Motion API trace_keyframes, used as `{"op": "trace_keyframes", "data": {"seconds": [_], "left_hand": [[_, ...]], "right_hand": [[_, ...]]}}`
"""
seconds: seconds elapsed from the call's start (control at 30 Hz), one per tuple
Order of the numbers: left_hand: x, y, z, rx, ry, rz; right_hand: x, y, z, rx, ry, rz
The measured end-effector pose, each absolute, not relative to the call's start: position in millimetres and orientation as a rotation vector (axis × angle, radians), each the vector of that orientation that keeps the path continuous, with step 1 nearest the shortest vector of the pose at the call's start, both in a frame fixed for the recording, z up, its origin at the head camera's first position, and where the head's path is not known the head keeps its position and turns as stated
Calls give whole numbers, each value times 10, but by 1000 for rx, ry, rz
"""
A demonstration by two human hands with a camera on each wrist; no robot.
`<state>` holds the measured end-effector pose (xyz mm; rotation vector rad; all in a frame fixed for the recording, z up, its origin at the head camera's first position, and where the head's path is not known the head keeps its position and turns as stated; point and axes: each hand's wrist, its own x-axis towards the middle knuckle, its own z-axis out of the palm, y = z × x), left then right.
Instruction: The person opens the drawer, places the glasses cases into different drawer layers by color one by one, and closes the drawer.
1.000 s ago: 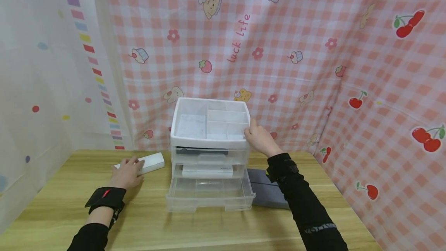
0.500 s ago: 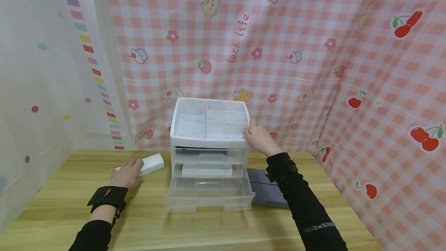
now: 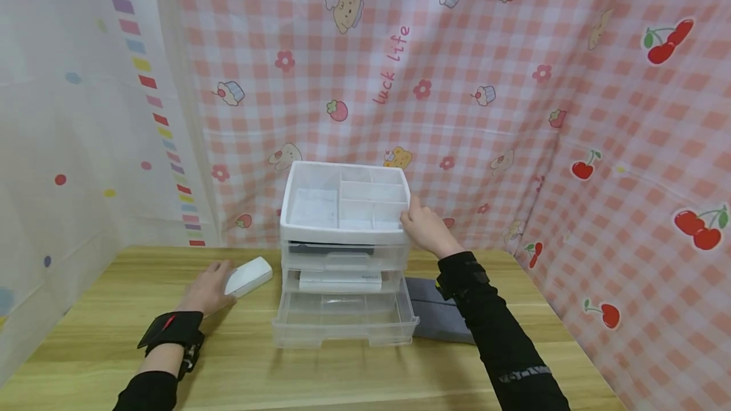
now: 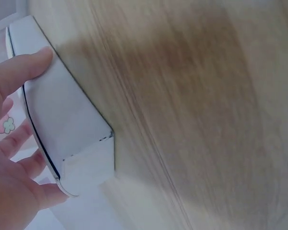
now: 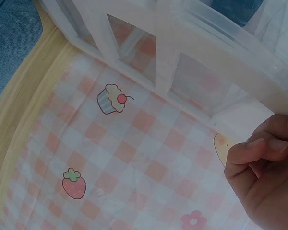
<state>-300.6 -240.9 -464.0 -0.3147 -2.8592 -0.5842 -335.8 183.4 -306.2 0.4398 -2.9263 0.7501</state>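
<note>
A white glasses case [image 3: 249, 276] with a dark lid seam lies on the table at left. My left hand [image 3: 208, 288] grips it, thumb [image 4: 38, 62] on one face and the other fingers along the seam side in the left wrist view. A white, clear-fronted drawer unit [image 3: 344, 234] stands in the middle. Its bottom drawer [image 3: 345, 333] is pulled out, and no item shows in it. My right hand [image 3: 429, 228] holds the unit's upper right rim with curled fingers; in the right wrist view those fingers [image 5: 259, 148] hide part of the rim.
A white box [image 3: 340, 281] shows in the middle drawer level, and something dark [image 3: 331, 248] in the top drawer. A grey folded cloth-like item [image 3: 438, 309] lies right of the unit. Checked curtain [image 3: 354, 81] hangs close behind the table [image 3: 240, 373].
My left hand has gone from lying over the glasses case to gripping it. The case has turned slightly, its right end now angled more steeply. The right hand and the drawer unit stay put.
</note>
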Motion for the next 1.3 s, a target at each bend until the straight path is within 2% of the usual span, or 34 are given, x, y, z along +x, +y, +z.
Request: {"op": "trace_keyframes", "data": {"seconds": [0.6,1.07,1.3], "left_hand": [[-2788,-2452,-4470,-401,-2818,-617],[-2547,-2443,-3997,-513,-2681,-540],[-2365,-2400,-3737,-472,-2679,-479]], "right_hand": [[-3358,1835,-3067,442,-2922,752],[-3363,1831,-3070,445,-2911,743],[-3374,1835,-3079,444,-2910,744]]}}
